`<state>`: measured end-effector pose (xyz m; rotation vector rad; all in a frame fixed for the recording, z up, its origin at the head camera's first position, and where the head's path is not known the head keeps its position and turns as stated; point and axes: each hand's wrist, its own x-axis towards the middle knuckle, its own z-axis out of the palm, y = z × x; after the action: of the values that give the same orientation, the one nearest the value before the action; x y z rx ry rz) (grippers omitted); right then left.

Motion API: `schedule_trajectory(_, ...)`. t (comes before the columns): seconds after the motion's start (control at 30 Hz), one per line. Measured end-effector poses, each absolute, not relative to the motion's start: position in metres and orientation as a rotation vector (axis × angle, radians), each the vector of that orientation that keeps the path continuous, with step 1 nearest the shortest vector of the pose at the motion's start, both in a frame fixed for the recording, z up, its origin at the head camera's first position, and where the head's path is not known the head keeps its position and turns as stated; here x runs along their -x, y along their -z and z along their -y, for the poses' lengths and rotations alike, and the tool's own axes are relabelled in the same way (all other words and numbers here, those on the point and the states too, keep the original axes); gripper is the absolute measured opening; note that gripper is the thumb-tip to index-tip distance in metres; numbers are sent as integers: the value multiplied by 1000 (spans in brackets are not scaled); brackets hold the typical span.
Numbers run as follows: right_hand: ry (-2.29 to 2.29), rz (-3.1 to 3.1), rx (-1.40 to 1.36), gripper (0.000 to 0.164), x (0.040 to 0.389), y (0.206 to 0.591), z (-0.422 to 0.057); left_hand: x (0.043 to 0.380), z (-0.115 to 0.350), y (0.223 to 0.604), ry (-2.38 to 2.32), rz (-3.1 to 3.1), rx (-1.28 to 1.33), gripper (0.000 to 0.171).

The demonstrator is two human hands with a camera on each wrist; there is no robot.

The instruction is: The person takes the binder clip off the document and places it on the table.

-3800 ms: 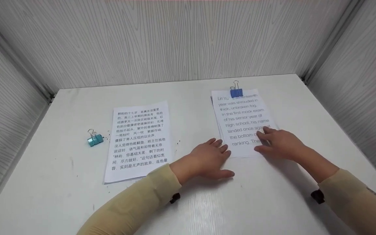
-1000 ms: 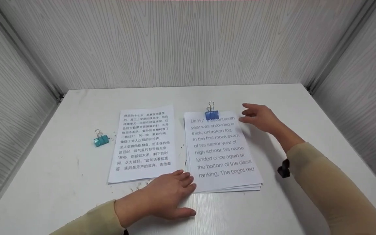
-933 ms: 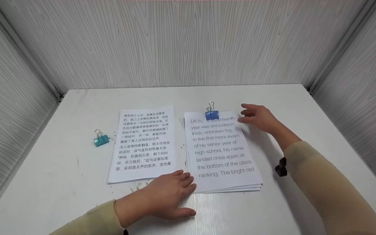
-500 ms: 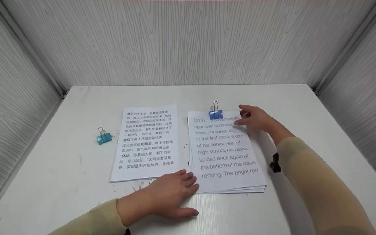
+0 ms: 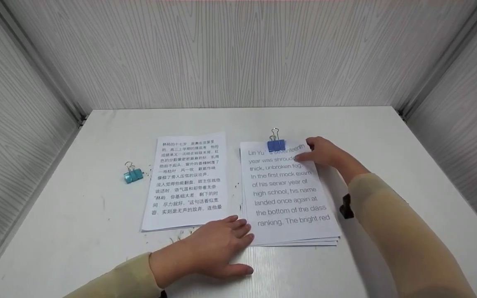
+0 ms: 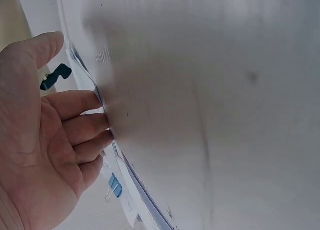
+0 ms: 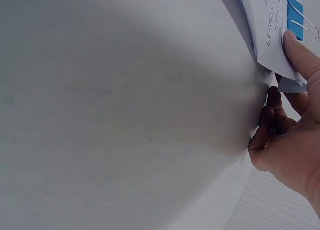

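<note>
A stack of English-printed sheets [image 5: 286, 196] lies right of centre in the head view, a blue binder clip [image 5: 276, 145] on its top edge. My right hand [image 5: 325, 154] pinches its upper right corner. The right wrist view shows the thumb on top of the paper [image 7: 270, 45] and the corner bent up over the index finger. At the stack's lower left corner, my left hand [image 5: 215, 250] rests with extended fingers against the edge and thumb spread. In the left wrist view those fingertips [image 6: 106, 121] meet the paper edges. Several lower sheets stick out unevenly at the bottom.
Left of it lies a second stack with Chinese print [image 5: 186, 182], unclipped. A teal binder clip [image 5: 133, 175] sits beside that stack. Small dark specks dot the white table [image 5: 77, 215]. Wood-grain panels [image 5: 238, 54] rise at the back and both sides.
The English stack has come nearer and left with its clip since the oldest frame. My right hand has moved left onto its upper right corner and pinched it; my left hand stays at the lower corner.
</note>
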<state>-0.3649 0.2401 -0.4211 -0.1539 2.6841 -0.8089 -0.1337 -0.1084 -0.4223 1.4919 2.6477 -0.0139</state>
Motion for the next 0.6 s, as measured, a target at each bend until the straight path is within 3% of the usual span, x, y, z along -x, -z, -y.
schedule_trajectory(0.1,877,-2673,167,89,361,420,-241,134,108,423,20,-2645,-1495,78)
schedule_trajectory(0.23,1059,-2631,195,72,356,417,-244,134,108,423,19,-2647,-1505,75)
schedule_trajectory(0.43,1169,-2599,213,91,350,416,-250,135,106,422,28,-2644,-1496,74)
schedule_trajectory(0.6,1191,-2575,263,77,349,420,-256,135,105,421,37,-2638,-1493,75)
